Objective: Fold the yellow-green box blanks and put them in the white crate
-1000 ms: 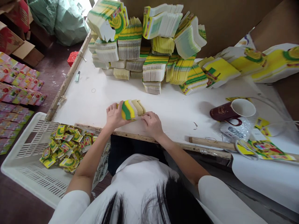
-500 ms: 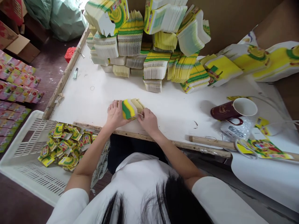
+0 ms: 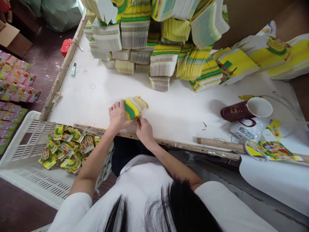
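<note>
On the white table near its front edge is a small stack of flat printed cartons (image 3: 133, 107), striped green, yellow and cream. My left hand (image 3: 118, 115) grips the stack from its left end, fingers over the far side. At the stack's near edge, my right hand (image 3: 144, 129) has thumb and fingers pinched together close to the lower corner. Whatever lies between those fingertips is too small to make out. Several larger stacks of similar flat cartons (image 3: 165, 59) are piled along the back of the table.
A white plastic crate (image 3: 29, 174) with many small yellow-green packets (image 3: 70, 148) stands at lower left. To the right are a maroon mug (image 3: 238, 111) on a wrapped item, a wooden stick (image 3: 220, 144) and plastic packaging (image 3: 277, 149). A wooden strip (image 3: 65, 69) borders the table's left side.
My right hand has moved left and nearer to me, from the stack's right end to its near edge. The stack stays in my left hand. The view has shifted slightly.
</note>
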Demonstrator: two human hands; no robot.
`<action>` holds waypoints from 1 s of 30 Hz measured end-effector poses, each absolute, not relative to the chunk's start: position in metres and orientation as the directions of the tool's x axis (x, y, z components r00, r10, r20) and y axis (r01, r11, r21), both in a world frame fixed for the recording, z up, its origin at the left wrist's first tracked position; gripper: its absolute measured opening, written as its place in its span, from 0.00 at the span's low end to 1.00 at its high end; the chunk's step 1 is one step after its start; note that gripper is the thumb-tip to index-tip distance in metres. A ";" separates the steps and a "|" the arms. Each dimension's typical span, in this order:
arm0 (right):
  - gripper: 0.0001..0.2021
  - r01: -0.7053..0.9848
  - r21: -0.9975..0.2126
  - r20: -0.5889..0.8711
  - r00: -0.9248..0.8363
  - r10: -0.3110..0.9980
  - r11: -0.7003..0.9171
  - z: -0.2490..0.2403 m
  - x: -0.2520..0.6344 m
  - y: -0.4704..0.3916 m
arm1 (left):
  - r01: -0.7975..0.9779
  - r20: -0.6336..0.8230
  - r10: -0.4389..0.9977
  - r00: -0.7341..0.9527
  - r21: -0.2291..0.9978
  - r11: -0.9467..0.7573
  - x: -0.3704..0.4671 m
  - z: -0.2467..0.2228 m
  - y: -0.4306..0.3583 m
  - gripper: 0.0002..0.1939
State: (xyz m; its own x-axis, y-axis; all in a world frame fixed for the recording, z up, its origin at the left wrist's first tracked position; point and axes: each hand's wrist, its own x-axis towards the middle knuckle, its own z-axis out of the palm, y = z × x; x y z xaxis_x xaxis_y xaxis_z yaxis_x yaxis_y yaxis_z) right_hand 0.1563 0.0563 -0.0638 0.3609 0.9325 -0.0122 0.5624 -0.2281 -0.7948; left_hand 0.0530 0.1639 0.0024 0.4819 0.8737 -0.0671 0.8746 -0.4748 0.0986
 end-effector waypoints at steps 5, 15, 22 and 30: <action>0.16 0.582 -0.786 -0.015 0.317 0.948 -0.207 -0.057 0.188 0.057 | 0.874 -0.086 0.871 0.483 0.105 -0.475 0.049 0.003 0.162 0.51; 0.02 0.647 -0.760 0.106 0.222 0.969 -0.065 -0.059 0.209 0.052 | 0.814 -0.092 0.811 0.577 0.150 -0.562 0.037 0.003 0.148 0.55; 0.04 0.590 -0.807 0.067 0.161 0.985 -0.041 -0.049 0.216 0.035 | 0.843 -0.096 0.840 0.535 0.127 -0.523 0.040 0.004 0.149 0.50; 0.13 0.467 -0.884 -0.092 -0.204 0.975 0.014 -0.030 0.244 0.004 | 0.846 -0.060 0.848 0.527 0.129 -0.517 0.043 0.004 0.147 0.49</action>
State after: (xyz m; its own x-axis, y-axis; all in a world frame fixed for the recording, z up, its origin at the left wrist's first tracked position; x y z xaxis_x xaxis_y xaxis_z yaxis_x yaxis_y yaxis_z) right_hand 0.2441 0.0035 -0.0296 -0.2040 0.9746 -0.0919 0.4666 0.0143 -0.8844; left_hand 0.0427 0.1473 0.0042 0.5269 0.8479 -0.0597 0.8464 -0.5169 0.1285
